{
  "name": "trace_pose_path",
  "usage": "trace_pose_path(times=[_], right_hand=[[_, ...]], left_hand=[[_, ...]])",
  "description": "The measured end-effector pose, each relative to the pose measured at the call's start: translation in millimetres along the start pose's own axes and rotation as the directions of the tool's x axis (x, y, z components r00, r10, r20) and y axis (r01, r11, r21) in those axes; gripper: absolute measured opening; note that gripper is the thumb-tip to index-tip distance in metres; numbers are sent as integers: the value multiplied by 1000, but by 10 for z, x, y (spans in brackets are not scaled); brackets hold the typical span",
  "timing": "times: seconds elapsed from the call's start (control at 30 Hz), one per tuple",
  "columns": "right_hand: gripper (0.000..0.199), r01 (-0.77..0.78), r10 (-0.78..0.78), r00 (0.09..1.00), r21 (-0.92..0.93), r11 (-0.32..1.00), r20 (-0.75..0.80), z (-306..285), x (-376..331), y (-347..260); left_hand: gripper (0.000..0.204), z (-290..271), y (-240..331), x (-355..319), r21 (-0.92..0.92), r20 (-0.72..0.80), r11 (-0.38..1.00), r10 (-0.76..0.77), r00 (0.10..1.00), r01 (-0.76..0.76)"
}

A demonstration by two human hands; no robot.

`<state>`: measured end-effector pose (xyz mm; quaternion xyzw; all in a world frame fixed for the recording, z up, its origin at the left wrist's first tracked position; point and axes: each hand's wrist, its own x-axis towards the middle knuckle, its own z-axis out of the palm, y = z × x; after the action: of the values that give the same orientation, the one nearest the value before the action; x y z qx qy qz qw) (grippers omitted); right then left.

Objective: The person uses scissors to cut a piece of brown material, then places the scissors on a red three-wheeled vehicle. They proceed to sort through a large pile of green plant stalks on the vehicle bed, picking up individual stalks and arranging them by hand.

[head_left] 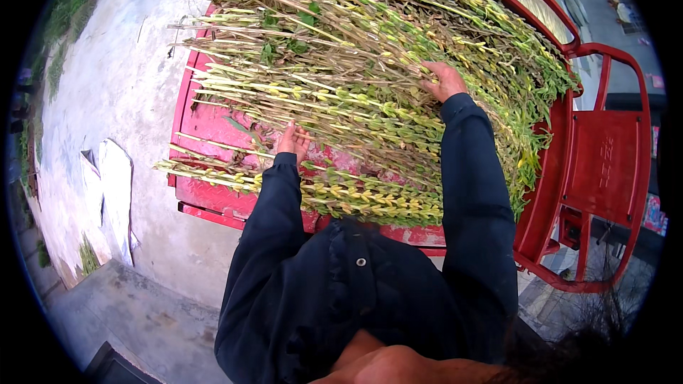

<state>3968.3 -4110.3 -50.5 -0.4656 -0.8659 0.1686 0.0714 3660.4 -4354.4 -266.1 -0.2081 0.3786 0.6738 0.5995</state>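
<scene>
Plant stalks [356,107] beneath the right hand [445,82], its grip unclear, and beside the loosely spread left hand [293,143].

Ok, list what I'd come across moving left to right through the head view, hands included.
Crumpled white sheet on the ground → left hand → round jacket button → right hand → upright red metal panel.

red panel [583,178] | raised marks [606,151] | too indistinct to read
</scene>
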Motion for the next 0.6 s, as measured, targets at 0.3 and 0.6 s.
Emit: trace_pose_path(times=[0.3,0.6], right_hand=[[52,-103,105,994,-185,977,0,-36,106,-342],[69,-196,294,939,-427,883,178,1047,-358,-732]], left_hand=[[33,689,233,-357,-150,228,987,97,969,-63],[100,1142,164,163,204,-8,971,128,992,-124]])
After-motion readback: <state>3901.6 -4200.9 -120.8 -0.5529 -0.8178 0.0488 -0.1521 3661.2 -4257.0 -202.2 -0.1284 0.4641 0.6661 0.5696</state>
